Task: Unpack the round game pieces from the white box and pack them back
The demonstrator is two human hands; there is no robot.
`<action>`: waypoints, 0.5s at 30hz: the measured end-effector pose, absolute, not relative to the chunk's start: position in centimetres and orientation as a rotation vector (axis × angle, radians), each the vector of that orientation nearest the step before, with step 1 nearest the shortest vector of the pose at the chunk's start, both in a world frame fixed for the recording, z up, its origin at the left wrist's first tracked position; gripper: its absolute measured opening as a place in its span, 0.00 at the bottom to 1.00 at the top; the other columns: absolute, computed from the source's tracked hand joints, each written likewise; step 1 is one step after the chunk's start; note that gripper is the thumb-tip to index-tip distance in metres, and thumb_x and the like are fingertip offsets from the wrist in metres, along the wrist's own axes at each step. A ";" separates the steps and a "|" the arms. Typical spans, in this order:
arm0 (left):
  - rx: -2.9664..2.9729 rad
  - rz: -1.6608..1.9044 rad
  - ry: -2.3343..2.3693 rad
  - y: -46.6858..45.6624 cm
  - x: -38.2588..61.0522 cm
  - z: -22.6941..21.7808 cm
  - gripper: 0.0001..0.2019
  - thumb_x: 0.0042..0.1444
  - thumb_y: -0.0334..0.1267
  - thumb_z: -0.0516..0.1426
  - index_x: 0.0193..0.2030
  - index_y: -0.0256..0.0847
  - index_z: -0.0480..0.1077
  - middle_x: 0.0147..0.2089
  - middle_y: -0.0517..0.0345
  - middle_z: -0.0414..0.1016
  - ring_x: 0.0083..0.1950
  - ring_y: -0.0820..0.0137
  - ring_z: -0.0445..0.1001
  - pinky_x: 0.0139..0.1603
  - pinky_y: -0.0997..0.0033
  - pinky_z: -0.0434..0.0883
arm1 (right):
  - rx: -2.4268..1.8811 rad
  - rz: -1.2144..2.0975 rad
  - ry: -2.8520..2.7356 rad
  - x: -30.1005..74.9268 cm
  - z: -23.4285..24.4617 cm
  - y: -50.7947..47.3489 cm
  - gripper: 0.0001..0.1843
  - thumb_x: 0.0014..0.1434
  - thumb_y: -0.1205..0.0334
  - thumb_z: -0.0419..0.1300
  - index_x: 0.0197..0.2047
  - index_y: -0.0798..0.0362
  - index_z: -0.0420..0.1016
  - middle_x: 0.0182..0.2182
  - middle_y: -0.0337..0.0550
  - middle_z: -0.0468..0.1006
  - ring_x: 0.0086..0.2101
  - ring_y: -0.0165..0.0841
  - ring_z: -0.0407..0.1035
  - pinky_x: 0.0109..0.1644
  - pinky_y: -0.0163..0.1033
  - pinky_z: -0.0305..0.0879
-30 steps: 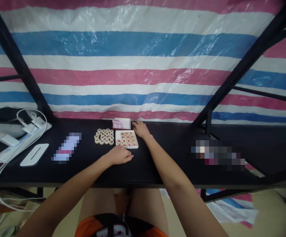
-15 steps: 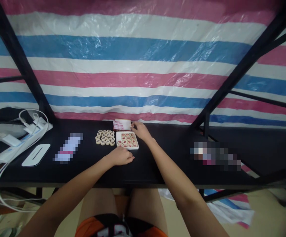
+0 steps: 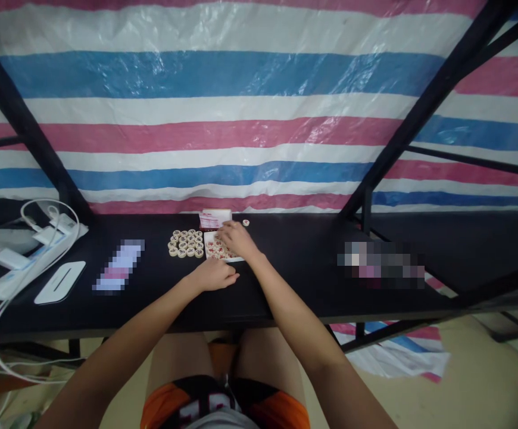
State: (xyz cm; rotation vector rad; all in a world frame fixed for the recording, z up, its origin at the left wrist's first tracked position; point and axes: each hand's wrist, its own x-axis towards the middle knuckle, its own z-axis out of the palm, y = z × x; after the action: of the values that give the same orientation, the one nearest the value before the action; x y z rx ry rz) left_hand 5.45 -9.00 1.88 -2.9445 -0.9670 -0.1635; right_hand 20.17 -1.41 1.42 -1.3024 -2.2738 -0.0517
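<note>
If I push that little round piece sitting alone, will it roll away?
Probably not: the lone piece appears flat on the table, so it would likely slide. On edge, its round shape might roll. It looks small, so probably light.

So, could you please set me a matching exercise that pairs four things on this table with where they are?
Things:
1. right hand
2. left hand
3. lone round piece
4. group of loose round pieces

Places:
A. just left of the white tray
B. resting on the black table, in front of the tray
C. over the tray, covering part of it
D. by itself, right of the red-and-white box

Pairs: 1-C; 2-B; 3-D; 4-A
</note>
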 end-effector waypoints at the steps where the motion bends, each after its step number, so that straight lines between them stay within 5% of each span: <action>1: -2.950 -0.167 -0.976 -9.1 5.5 2.0 0.20 0.64 0.43 0.48 0.27 0.37 0.73 0.24 0.53 0.74 0.25 0.70 0.72 0.28 0.73 0.61 | -1.419 -0.091 -2.162 21.2 1.2 -1.1 0.20 0.67 0.59 0.45 0.54 0.53 0.72 0.56 0.52 0.68 0.53 0.38 0.62 0.57 0.43 0.57; 6: -2.961 -0.173 -0.962 -9.4 5.3 2.4 0.20 0.63 0.42 0.48 0.25 0.37 0.72 0.23 0.54 0.73 0.25 0.70 0.72 0.28 0.73 0.60 | -1.861 -0.018 -2.043 24.7 -0.7 0.5 0.24 0.67 0.56 0.44 0.63 0.53 0.61 0.60 0.52 0.64 0.57 0.43 0.58 0.59 0.47 0.56; 9: -2.943 -0.159 -0.954 -9.3 5.3 2.2 0.20 0.64 0.43 0.47 0.26 0.38 0.72 0.24 0.55 0.74 0.25 0.70 0.72 0.27 0.74 0.60 | -1.915 0.003 -2.038 24.8 -1.2 0.7 0.23 0.67 0.55 0.43 0.62 0.52 0.62 0.55 0.53 0.69 0.53 0.42 0.63 0.55 0.47 0.60; 15: -2.949 -0.187 -0.951 -9.2 5.3 1.9 0.20 0.64 0.43 0.48 0.25 0.38 0.71 0.24 0.56 0.73 0.25 0.71 0.72 0.26 0.74 0.58 | -1.919 -0.086 -1.980 24.4 -0.5 0.5 0.18 0.65 0.57 0.48 0.52 0.53 0.70 0.61 0.52 0.61 0.56 0.44 0.57 0.54 0.47 0.62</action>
State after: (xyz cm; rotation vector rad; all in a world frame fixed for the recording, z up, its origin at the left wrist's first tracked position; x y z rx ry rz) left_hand 5.31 -9.16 1.89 -2.9491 -0.9514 -0.1869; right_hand 24.39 0.51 -0.47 -1.9191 -1.9799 -0.0857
